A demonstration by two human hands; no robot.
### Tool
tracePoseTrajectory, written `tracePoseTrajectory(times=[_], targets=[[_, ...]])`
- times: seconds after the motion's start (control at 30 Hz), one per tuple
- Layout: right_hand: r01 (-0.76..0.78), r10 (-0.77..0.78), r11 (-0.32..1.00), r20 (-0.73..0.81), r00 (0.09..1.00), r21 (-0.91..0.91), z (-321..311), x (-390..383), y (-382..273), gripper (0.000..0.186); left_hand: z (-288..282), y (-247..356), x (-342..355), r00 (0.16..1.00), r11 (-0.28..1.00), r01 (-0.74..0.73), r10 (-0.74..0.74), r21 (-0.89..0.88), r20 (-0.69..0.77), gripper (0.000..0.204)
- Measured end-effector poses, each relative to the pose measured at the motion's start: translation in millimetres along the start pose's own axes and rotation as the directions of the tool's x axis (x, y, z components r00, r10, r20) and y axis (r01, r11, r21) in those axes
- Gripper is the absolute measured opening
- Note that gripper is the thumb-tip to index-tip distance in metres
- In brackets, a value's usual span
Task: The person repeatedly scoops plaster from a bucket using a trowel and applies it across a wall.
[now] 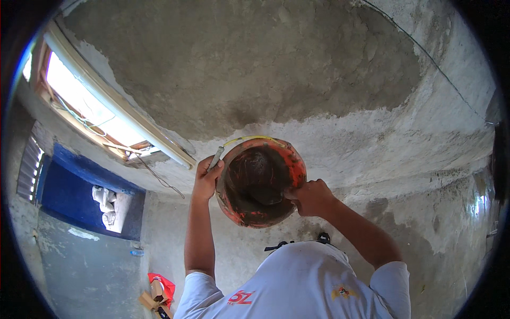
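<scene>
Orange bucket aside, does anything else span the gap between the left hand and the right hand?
Yes: the bucket's thin yellow handle arches from the left hand over the rim, in the head view.

Red bag (167,286) by brown cardboard (147,301), pale bundles (105,199) in blue-edged opening (66,186), bright window (87,101).

The round orange-red bucket (294,159), smeared with dark grey mortar (255,164) inside, stood open-mouthed between the left hand (205,173) and the right hand (312,198), which closed at its rim. Its yellow handle (256,137) arched from a grey grip (215,158) in the left hand.
</scene>
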State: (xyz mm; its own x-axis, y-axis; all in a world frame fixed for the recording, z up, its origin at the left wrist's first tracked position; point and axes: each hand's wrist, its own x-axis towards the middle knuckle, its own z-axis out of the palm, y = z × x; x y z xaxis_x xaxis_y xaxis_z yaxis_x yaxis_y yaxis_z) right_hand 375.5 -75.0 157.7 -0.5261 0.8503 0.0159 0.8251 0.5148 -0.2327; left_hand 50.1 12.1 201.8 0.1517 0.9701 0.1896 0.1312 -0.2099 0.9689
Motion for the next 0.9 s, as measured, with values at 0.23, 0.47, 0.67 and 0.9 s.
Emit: tracePoseTrajectory(times=[0.23,0.47,0.67,0.9], targets=[[-0.181,0.187,0.982,-0.222,0.957,0.045,-11.4,9.0,4.7,0.026,9.9,5.3,-10.2,1.0,0.999,-0.005,0.005,0.037,-0.004,0.026],[-0.174,0.175,0.978,0.009,0.985,0.114,9.1,1.7,-5.1,0.024,23.2,14.5,-15.5,0.992,0.991,-0.076,0.064,0.107,0.11,0.024],[-0.099,0.086,0.972,0.068,0.994,0.212,21.8,17.2,7.4,0.025,25.6,7.0,-16.9,0.978,0.984,-0.116,0.089,0.134,0.19,0.025],[-0.302,0.041,0.386,0.311,0.95,0.872,11.7,18.5,11.2,0.034,31.9,7.9,-23.0,0.979,0.989,-0.119,0.102,0.088,0.179,0.028]])
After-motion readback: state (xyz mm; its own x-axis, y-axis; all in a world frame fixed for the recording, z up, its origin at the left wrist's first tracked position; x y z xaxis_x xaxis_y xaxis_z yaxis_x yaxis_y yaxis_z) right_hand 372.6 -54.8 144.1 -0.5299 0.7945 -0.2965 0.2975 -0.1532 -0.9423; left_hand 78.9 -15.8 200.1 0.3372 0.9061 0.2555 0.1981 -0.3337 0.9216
